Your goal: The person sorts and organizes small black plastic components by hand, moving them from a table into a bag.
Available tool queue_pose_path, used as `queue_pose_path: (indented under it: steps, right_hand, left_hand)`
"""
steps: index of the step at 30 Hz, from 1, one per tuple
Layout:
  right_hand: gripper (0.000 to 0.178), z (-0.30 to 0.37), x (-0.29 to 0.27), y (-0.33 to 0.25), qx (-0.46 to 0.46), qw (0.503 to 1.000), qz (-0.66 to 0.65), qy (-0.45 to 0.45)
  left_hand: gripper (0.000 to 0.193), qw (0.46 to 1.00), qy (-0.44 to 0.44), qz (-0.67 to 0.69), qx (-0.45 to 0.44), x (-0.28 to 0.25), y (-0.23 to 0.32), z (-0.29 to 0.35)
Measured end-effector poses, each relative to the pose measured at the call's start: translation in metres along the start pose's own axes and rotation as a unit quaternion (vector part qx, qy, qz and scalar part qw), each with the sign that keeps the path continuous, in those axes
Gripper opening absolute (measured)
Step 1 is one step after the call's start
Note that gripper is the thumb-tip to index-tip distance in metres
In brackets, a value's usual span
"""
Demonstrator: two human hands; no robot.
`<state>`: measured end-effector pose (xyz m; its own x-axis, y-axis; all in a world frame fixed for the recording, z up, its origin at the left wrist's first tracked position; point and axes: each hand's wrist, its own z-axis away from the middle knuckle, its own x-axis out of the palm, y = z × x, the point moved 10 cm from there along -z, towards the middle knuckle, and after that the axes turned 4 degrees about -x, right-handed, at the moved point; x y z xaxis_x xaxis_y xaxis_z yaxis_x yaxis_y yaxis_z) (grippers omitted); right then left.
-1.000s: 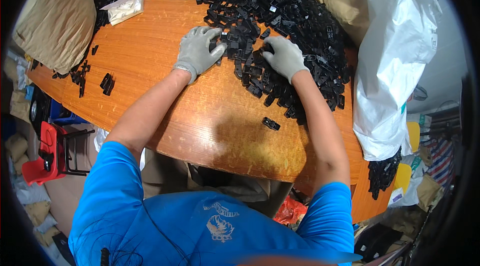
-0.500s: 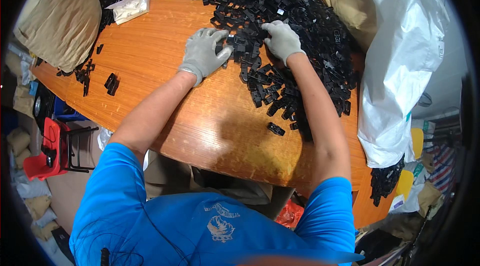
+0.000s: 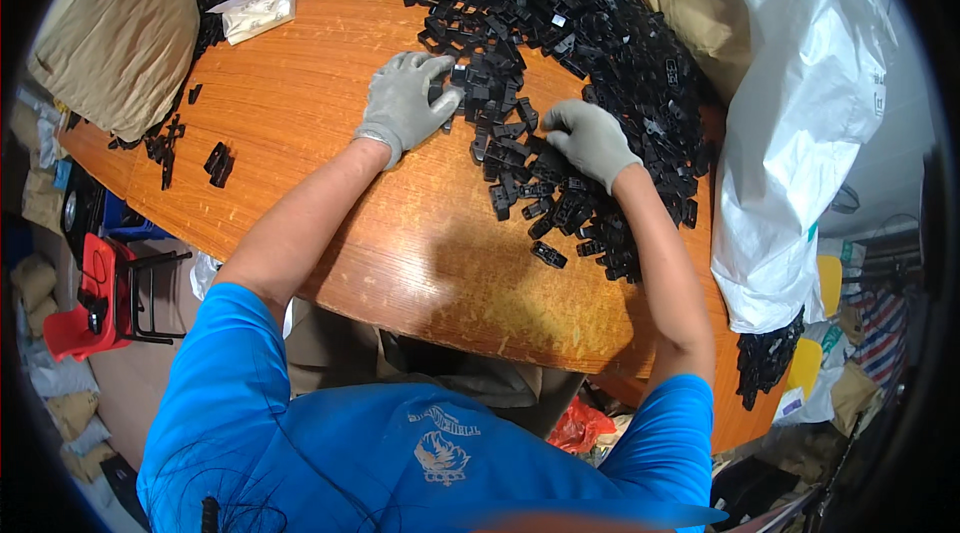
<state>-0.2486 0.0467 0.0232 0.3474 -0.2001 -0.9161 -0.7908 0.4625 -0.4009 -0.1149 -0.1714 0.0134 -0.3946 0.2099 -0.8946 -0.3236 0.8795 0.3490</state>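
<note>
Bulk of small black plastic parts [image 3: 560,8] loose in heap, 12 to 3 o'clock on brown wooden table [image 3: 400,233]; few apart at 10. Plenty left, I'd judge; done share unclear. My grey-gloved left hand [image 3: 405,103], thumb spread, and half-curled right hand [image 3: 595,141] at heap; can't tell if gripping. Tan paper sack [image 3: 115,43] 10 o'clock, white plastic sack [image 3: 800,153] 2: insides hidden.

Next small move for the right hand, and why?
I'd probably slide the right hand slightly toward the left hand, drawing black pieces along: loose ones lie by its fingertips and between both hands. Its grip is hidden, though.
</note>
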Motion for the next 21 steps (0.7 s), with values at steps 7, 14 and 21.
queue_pose_path:
  steps: [7,14,21]
  right_hand:
    - [0.015,-0.014,-0.021,-0.022,-0.036,0.994,0.042,0.091]
    - [0.028,-0.032,0.023,-0.062,-0.08,0.986,0.086,0.117]
    - [0.026,0.004,0.023,-0.094,-0.188,0.978,0.039,0.083]
  left_hand:
    - [0.056,1.0,-0.017,0.0,-0.008,-0.001,0.002,-0.002]
    - [0.054,1.0,-0.007,0.023,-0.01,-0.003,0.003,-0.001]
    - [0.054,0.999,0.02,0.035,-0.006,-0.002,-0.007,-0.001]
